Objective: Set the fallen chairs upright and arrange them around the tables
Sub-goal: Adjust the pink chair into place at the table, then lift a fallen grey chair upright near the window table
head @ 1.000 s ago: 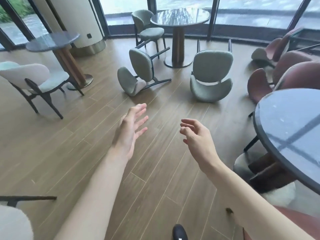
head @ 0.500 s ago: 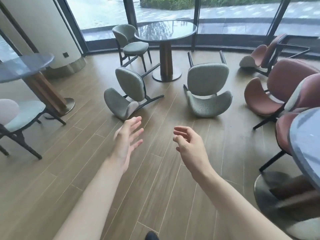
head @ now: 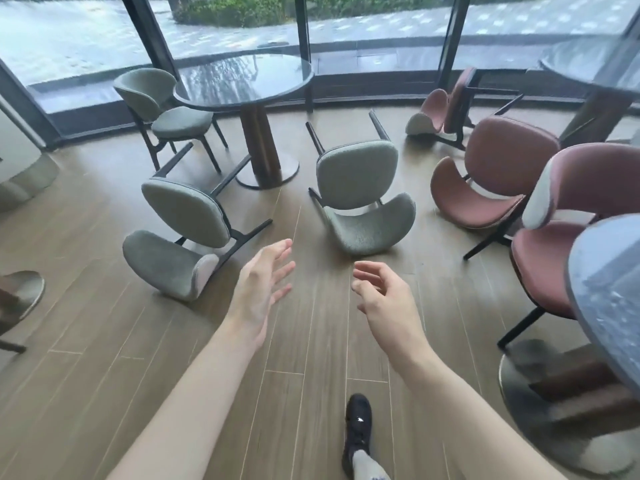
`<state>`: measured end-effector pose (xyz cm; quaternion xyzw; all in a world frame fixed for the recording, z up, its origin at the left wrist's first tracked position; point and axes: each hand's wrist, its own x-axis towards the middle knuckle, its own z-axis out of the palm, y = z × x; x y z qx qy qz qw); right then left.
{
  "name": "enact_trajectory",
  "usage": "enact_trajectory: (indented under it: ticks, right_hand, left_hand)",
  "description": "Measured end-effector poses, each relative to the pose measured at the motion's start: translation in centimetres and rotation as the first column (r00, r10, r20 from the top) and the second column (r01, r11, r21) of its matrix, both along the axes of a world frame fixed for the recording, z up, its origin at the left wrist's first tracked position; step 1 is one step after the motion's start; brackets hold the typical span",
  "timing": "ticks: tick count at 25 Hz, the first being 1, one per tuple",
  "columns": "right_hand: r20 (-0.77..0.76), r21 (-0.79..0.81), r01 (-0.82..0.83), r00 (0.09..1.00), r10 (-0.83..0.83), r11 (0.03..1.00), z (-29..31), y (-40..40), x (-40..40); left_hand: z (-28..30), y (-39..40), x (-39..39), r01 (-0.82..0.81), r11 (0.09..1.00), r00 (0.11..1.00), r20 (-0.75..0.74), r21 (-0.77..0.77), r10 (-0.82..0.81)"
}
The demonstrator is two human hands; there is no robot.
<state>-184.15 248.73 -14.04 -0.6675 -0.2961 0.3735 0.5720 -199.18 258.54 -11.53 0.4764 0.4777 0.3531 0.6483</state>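
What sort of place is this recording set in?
Likely a cafe or lounge seating area: round pedestal table, matching upholstered green chair and pink chair, floor-to-ceiling windows.

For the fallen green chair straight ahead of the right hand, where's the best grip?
Probably the curved backrest edge of the fallen green chair, taken from the near side. It lies on its back, legs pointing away toward the round table, so lifting there should tip it upright.

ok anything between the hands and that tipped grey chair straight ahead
Nothing visible. Only bare wood floor lies between the left hand, the right hand and the fallen grey chair. A second fallen grey chair lies off to the left, out of that path.
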Motion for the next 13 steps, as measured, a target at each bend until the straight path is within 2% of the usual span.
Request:
enact_trajectory:
  ticks: [6, 13]
  right_hand:
    - [0.025, -0.01, 0.049, 0.998, -0.049, 0.999, 0.2, 13.7, 11.7]
    - [0.015, -0.022, 0.074, 0.997, -0.073, 0.997, 1.7, 26.4, 22.7]
  left_hand:
    - [-1.4, 13.6, 12.7, 0.071, 0.997, 0.997, 0.019, -0.016, -0.071]
    - [-1.6, 25.5, 25.3, 0.141, 0.989, 0.99, 0.002, -0.045, -0.141]
